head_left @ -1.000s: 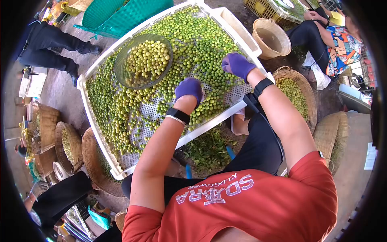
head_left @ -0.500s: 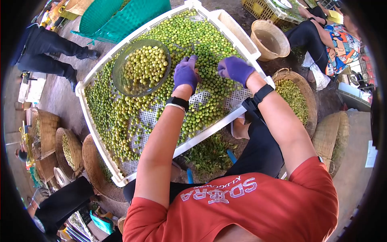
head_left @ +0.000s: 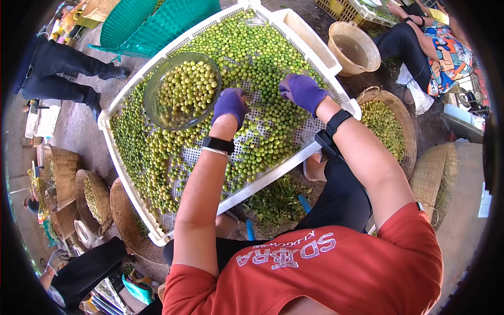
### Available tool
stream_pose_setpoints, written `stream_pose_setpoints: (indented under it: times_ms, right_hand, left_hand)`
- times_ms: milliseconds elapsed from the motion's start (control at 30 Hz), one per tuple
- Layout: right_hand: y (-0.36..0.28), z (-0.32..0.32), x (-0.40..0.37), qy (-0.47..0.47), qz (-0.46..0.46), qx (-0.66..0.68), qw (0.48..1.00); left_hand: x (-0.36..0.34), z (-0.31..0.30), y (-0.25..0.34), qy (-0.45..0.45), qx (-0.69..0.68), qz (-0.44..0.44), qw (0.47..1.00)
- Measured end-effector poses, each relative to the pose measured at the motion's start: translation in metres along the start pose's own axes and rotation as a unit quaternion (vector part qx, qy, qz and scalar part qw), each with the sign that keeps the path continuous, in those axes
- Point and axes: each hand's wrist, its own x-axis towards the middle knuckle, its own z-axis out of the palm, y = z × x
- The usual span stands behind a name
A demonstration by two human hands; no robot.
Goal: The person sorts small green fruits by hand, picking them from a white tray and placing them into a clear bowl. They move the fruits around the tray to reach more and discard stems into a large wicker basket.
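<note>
The small green fruits lie spread over a white perforated tray that runs across the view from 8 o'clock to 1 o'clock. They are thick at the far side and thinner near the hands, where bare holes show.

The left hand, in a purple glove, rests knuckles-up on the fruit with its fingers curled under. Whether it grips any cannot be told. At its 10 o'clock, just beside it, a clear round bowl sits on the tray, heaped with paler, yellower fruit.

The right hand, also gloved in purple, lies at the left hand's 3 o'clock, apart from it. Its fingers are bent down into the fruit, and what they hold, if anything, is hidden. Each wrist wears 1 black band.

Past the tray's near rim, at 3 o'clock, a woven basket holds more green fruit. A tan bucket stands at 1 o'clock beside a seated person in a patterned top. A green mesh crate lies at 11 o'clock, a person in dark trousers at 10 o'clock, and more woven baskets at 8 o'clock.
</note>
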Motion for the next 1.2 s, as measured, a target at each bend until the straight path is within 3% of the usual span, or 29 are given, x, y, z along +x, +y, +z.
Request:
stream_pose_setpoints:
  times_ms: [33,133,233,333,467,567,700,733,833,867,967,1000,1100,1200]
  right_hand:
    - [-0.005,0.002,0.0,-0.013,0.009,-0.021,1.0]
    - [-0.015,0.005,0.004,-0.019,0.018,-0.07,0.997]
    - [-0.007,-0.017,0.007,-0.11,0.06,0.055,0.991]
    - [0.019,-0.031,0.006,-0.032,0.077,0.043,0.996]
    - [0.027,-0.021,0.008,0.038,0.03,0.056,0.997]
    - [0.022,-0.013,0.005,0.041,0.018,0.047,0.998]
    - [0.008,0.002,0.01,0.043,-0.024,-0.016,0.999]
    - [0.008,0.007,0.013,0.026,-0.024,-0.025,0.999]
    - [-0.001,0.017,0.013,0.077,-0.077,-0.099,0.989]
    - [-0.008,0.016,0.016,0.033,-0.048,-0.123,0.991]
    - [-0.018,0.001,0.015,-0.093,-0.005,-0.028,0.995]
    - [-0.017,-0.011,0.02,-0.19,-0.007,-0.003,0.982]
    - [0.002,-0.027,0.018,-0.031,0.075,0.097,0.992]
    - [0.023,-0.024,0.021,0.078,0.063,0.039,0.994]
  left_hand:
    - [0.0,0.006,-0.008,0.078,-0.008,0.021,0.997]
    - [0.002,0.011,-0.003,0.1,-0.013,-0.011,0.995]
    - [0.006,0.014,0.001,0.098,-0.009,0.0,0.995]
    - [0.007,0.01,0.014,0.12,-0.008,0.032,0.992]
    - [0.021,0.024,0.023,0.126,0.085,0.155,0.976]
    - [0.015,0.026,0.02,0.052,0.114,0.134,0.983]
    - [-0.004,0.012,0.008,0.094,0.149,0.07,0.982]
    - [-0.007,0.011,0.003,0.144,0.065,0.081,0.984]
    - [-0.031,0.011,0.0,0.154,0.025,0.096,0.983]
    - [-0.035,0.018,-0.006,0.121,-0.01,0.122,0.985]
    - [-0.059,0.031,-0.002,0.054,-0.003,0.118,0.992]
    - [-0.064,0.033,0.004,0.024,0.007,0.117,0.993]
    - [-0.074,0.037,0.013,-0.011,0.033,0.116,0.993]
    - [-0.075,0.035,0.021,-0.04,0.058,0.08,0.994]
